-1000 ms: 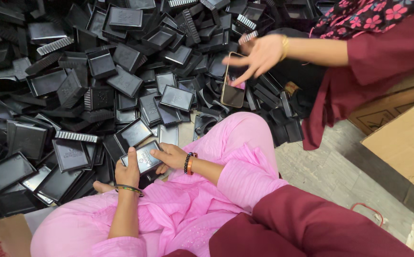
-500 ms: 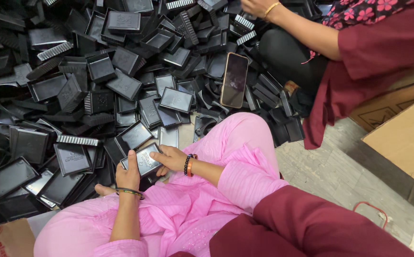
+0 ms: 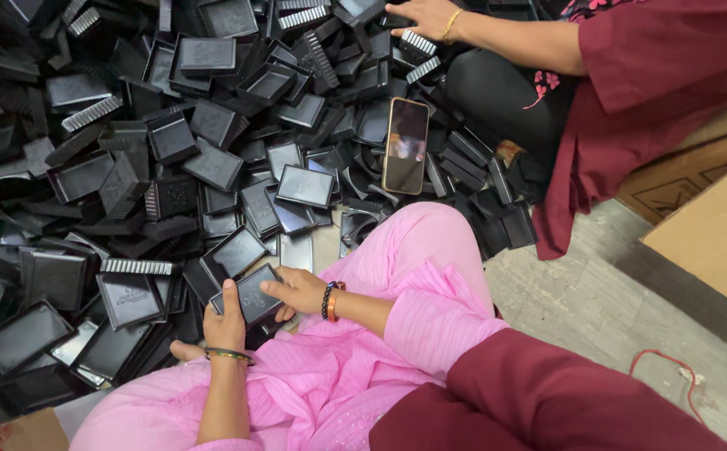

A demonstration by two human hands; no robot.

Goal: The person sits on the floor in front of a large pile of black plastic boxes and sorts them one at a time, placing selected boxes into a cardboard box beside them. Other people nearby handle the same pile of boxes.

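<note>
Our left hand and right hand clamp one black tray steady; the pile spreads toward eleven o'clock.

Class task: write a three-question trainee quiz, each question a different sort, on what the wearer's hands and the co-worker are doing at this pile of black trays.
1. True or false: both hands, left hand and right hand, hold one black tray.
2. The phone lies: A) on the pile of trays B) on the cardboard box C) in a hand.
3. Fill in: the co-worker's hand reaches into the ____.

Key: 1 true; 2 A; 3 pile.
</note>
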